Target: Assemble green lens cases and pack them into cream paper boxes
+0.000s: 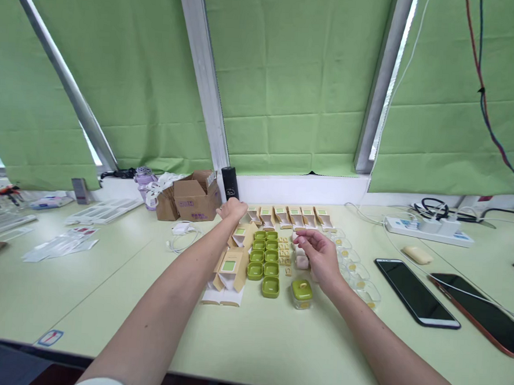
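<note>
My left hand (232,209) reaches over the far end of the folded tan paper boxes (230,266); its fingers are hidden behind the hand. My right hand (320,255) is beside a row of small white pieces (301,262), its fingertips pinched together at the row's far end; what they hold is too small to make out. Two columns of green square trays (270,286) lie between my hands. Small yellow pieces (288,271) line up beside them. Closer to me stands a clear container with a green lid (302,290). Clear cups (367,293) form a line right of my right hand.
More tan boxes (296,217) stand in a back row. An open cardboard carton (195,198), a black bottle (229,183) and a white charger (182,228) are to the left. At right lie two phones (417,292), (485,311) and a power strip (431,229) with cables.
</note>
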